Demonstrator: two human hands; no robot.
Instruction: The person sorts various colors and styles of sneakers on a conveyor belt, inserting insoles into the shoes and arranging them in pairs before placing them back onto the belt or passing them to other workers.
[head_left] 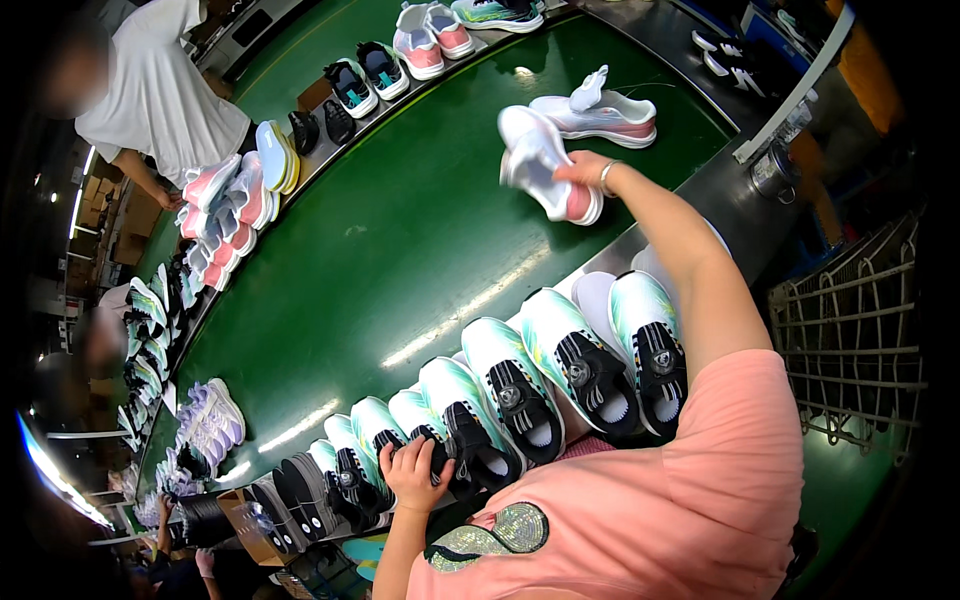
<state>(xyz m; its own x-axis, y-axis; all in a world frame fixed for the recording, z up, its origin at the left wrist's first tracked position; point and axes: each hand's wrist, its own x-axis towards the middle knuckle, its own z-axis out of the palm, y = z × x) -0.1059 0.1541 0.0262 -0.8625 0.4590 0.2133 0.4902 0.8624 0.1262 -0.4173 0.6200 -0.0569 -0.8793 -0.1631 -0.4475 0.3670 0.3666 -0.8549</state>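
Your right hand (585,172) is stretched far out over the green conveyor belt (400,250), its grip clenched on a white and pink sneaker (545,165). The shoe hangs just left of your fingers, lifted off the belt. Its long axis runs on a diagonal, from upper left down to lower right; the pink end sits beside your palm and the other end points up and away to the left. It is blurred, so you cannot tell heel from toe with certainty. A second white and pink sneaker (600,115) lies on the belt just beyond, long axis roughly left to right, apart from the held one.

Your left hand (415,472) is low and close to your body, its grip closed around a mint and black sneaker (440,440) in the row of like shoes (560,365) lined along the near edge of the counter. Those shoes stand side by side, long axes pointing away from you toward the belt. The right hand is by far the nearer to the pink pair.

Across the belt, more shoes (235,205) are stacked, and another person in a white shirt (160,95) stands there.
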